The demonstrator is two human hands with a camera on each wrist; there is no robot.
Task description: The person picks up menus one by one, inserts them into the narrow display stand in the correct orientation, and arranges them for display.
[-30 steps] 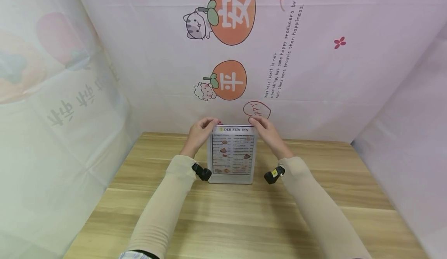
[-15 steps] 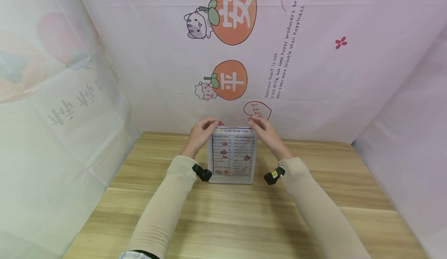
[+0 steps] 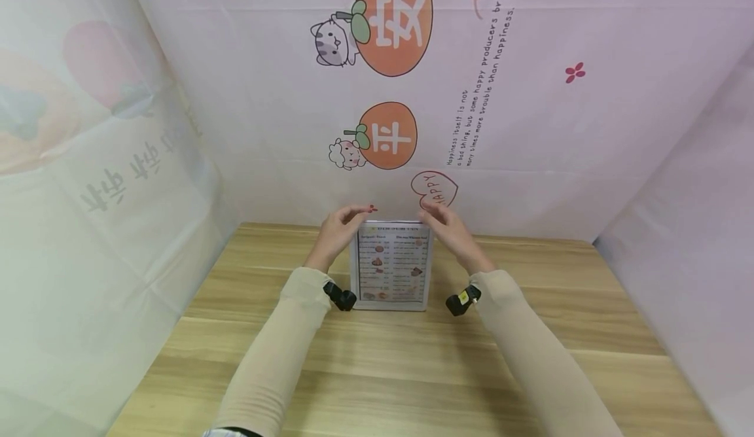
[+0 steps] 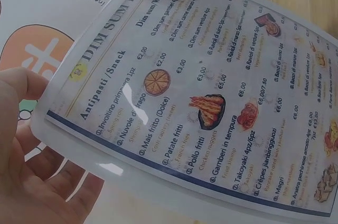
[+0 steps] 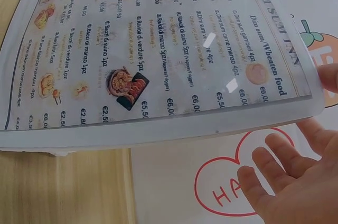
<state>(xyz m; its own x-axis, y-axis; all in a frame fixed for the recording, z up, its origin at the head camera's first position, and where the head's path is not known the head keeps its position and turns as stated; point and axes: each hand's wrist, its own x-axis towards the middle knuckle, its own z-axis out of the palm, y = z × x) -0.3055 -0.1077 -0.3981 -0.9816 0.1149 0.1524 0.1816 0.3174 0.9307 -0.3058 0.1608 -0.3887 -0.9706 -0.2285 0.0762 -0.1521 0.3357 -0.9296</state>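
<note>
A dim sum menu (image 3: pixel 391 263) in a white frame with rounded corners stands upright on the wooden table, its printed face toward me. At its upper left corner is my left hand (image 3: pixel 337 234), and at its upper right corner my right hand (image 3: pixel 450 233). In the left wrist view, the thumb touches the top edge of the menu (image 4: pixel 179 102), with the other fingers loosely bent past its side. The right wrist view has the thumb at the top edge of the menu (image 5: pixel 169 60) and the remaining fingers spread, not curled round it. Fingertips behind the frame are partly hidden.
Behind the menu rises a pale printed cloth backdrop (image 3: pixel 518 116) with orange fruit drawings and a red heart. More cloth (image 3: pixel 118 227) closes off the left and right sides. The wooden table (image 3: pixel 389 371) stretches in front.
The printed menu has slid down against its white frame, and the white band under the print has narrowed. Both hands have come down slightly with its top edge.
</note>
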